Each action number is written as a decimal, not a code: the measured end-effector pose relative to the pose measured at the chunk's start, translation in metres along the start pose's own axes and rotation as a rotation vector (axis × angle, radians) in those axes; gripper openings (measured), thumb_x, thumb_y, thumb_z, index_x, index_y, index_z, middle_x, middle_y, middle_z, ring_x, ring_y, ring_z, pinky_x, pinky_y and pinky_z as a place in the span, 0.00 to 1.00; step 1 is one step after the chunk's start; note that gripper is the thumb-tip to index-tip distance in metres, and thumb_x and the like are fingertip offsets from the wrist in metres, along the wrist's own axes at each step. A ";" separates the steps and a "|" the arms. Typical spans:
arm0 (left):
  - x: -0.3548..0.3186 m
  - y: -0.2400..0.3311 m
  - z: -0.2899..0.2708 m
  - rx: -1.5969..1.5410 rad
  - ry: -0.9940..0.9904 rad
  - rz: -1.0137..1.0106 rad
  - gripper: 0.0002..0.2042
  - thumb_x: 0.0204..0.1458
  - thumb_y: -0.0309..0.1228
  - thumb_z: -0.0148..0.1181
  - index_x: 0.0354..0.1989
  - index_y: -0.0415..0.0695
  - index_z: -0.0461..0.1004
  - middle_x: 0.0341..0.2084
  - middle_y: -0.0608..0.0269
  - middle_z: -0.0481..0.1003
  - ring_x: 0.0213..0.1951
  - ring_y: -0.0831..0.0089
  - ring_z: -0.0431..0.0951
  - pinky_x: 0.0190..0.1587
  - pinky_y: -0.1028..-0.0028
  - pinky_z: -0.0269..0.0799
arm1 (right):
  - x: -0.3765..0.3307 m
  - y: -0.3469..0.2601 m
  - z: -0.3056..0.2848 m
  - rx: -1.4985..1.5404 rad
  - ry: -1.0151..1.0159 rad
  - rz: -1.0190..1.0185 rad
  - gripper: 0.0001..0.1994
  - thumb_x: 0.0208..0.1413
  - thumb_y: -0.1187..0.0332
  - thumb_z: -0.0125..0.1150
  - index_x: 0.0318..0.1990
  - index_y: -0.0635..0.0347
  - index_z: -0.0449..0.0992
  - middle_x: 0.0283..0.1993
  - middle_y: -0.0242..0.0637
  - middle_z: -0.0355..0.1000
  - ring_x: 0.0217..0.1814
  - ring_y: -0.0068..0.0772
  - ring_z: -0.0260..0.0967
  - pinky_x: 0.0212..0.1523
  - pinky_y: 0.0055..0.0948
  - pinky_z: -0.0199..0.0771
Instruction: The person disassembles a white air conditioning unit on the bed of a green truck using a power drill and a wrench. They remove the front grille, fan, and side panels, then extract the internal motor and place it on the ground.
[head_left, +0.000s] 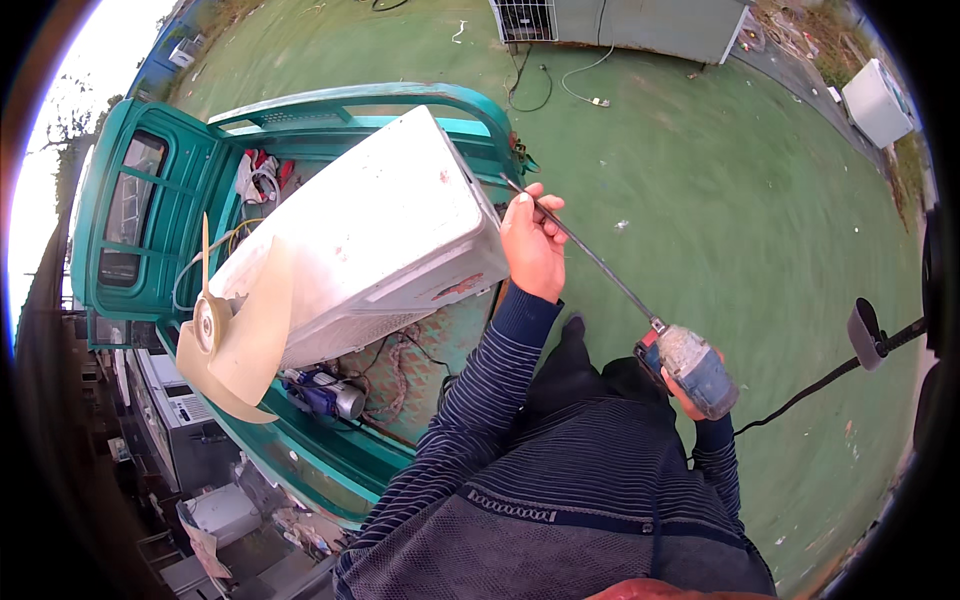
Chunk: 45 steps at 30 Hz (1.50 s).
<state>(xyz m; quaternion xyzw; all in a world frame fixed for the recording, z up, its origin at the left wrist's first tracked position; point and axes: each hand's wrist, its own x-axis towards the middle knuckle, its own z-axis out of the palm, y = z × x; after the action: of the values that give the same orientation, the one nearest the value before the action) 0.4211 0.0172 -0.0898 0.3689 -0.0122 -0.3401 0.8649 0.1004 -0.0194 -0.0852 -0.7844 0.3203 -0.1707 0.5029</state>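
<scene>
My right hand (684,398) is wrapped around a worn blue-grey cordless impact driver (700,370), low on the right in front of my body. A long thin driver bit (612,274) runs from its chuck up and to the left. Close to the bit's far end, the fingers of my left hand (534,252) are closed around it. Left of that hand lies a scuffed white metal unit (370,205), resembling an air conditioner's outdoor unit. The bit's tip is near the unit's right end; whether they touch I cannot tell. A cream fan blade (243,335) stands at the unit's other end.
The unit rests in a green cargo truck bed (470,100) with raised sides. A blue-and-silver power tool (325,393), cords and a rope lie in the bed. A grey cabinet (640,30) and cables are on the green floor (720,190). A black strap (810,395) extends at right.
</scene>
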 end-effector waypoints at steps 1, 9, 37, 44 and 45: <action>0.012 0.001 0.007 -0.027 0.012 0.021 0.14 0.68 0.36 0.42 0.51 0.39 0.66 0.32 0.59 0.76 0.24 0.80 0.63 0.25 0.77 0.63 | 0.021 -0.007 -0.009 0.087 -0.032 0.097 0.21 0.46 0.69 0.73 0.49 0.60 0.76 0.48 0.38 0.77 0.54 0.37 0.72 0.55 0.37 0.70; 0.079 0.007 0.028 -0.144 0.232 0.102 0.11 0.68 0.36 0.43 0.47 0.42 0.68 0.33 0.58 0.76 0.25 0.80 0.62 0.26 0.78 0.62 | 0.156 0.105 -0.084 -0.303 -0.158 -0.289 0.36 0.40 0.68 0.79 0.58 0.61 0.66 0.52 0.41 0.74 0.58 0.38 0.70 0.57 0.37 0.70; 0.271 0.014 0.085 -0.148 0.994 0.671 0.10 0.67 0.36 0.45 0.43 0.44 0.69 0.35 0.59 0.78 0.24 0.82 0.61 0.21 0.82 0.57 | 0.741 0.099 -0.062 -0.074 -1.039 -0.381 0.41 0.39 0.65 0.81 0.59 0.61 0.59 0.53 0.40 0.72 0.55 0.36 0.71 0.57 0.36 0.70; 0.319 0.058 0.076 -0.190 1.229 0.856 0.11 0.67 0.37 0.45 0.42 0.44 0.70 0.33 0.61 0.79 0.23 0.86 0.58 0.20 0.84 0.54 | 0.835 0.013 0.039 -0.017 -1.394 -0.377 0.26 0.49 0.71 0.72 0.57 0.61 0.71 0.50 0.39 0.75 0.55 0.33 0.72 0.57 0.34 0.70; 0.326 0.063 0.072 -0.198 1.264 0.892 0.11 0.67 0.36 0.45 0.42 0.44 0.70 0.33 0.61 0.79 0.23 0.86 0.58 0.20 0.84 0.54 | 0.846 0.005 0.055 0.016 -1.448 -0.304 0.24 0.50 0.72 0.70 0.56 0.62 0.72 0.47 0.37 0.75 0.50 0.31 0.71 0.53 0.32 0.69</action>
<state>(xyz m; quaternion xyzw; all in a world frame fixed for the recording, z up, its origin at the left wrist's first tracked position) 0.6889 -0.1914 -0.0718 0.3742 0.3660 0.3151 0.7917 0.7546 -0.5541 -0.1599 -0.7327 -0.2050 0.3193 0.5650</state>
